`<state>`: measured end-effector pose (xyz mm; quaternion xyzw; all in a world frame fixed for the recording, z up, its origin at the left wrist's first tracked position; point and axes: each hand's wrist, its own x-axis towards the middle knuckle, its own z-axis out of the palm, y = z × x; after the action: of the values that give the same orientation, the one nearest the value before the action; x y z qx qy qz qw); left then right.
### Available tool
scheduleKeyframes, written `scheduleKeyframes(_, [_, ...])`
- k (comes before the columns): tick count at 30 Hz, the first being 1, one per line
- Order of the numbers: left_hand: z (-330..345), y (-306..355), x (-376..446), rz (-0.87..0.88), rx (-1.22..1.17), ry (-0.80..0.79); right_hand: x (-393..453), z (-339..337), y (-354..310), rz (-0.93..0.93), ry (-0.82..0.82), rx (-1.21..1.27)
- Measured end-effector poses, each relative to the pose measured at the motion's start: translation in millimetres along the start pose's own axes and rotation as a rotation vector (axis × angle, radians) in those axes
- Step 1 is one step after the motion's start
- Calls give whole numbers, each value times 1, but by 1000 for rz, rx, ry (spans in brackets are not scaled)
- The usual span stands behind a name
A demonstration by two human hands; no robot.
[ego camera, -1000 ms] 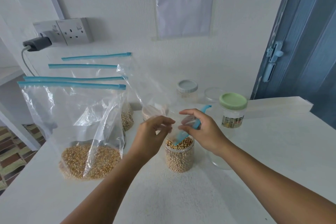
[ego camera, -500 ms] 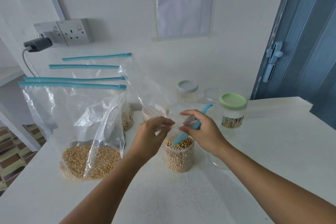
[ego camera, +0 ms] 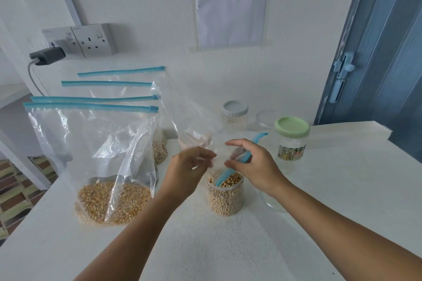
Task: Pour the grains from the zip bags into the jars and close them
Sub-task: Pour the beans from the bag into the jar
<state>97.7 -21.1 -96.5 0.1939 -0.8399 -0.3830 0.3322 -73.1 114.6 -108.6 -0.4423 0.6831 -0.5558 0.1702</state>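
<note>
While both hands work at centre frame, the right hand (ego camera: 253,166) pinches the blue zip strip of an emptied zip bag (ego camera: 245,155) whose mouth dips into the open jar of pale beans (ego camera: 225,194) on the white table (ego camera: 228,246). The left hand (ego camera: 187,169) pinches the bag's clear film just beside it. Left of frame stand four sealed zip bags (ego camera: 91,143); the green-lidded jar (ego camera: 291,138) stands right of centre.

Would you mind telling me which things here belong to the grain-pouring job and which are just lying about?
Belongs to the job:
- emptied zip bag, held by left hand and right hand
- open jar of beans
- bag of yellow grain
- green-lidded jar
- grey-lidded jar

Lying about:
- wall socket
- charger
- taped notice
</note>
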Motion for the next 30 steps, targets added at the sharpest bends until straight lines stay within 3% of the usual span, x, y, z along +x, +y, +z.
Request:
scheduleKeyframes(4, [0,2,5,-11,9,30,2,2,-3,-2,46,45])
scheduleKeyframes(10, [-3,-6,3,-118,-64,-2,7,-5,-6,26,-64,117])
scheduleKeyframes(18, [-1,-5,0,-115,-70,-44,6,-4,2,-2,-67,-16])
scheduleKeyframes(30, [-4,-12,1,-170,-93,-80,5,-2,3,49,-53,18])
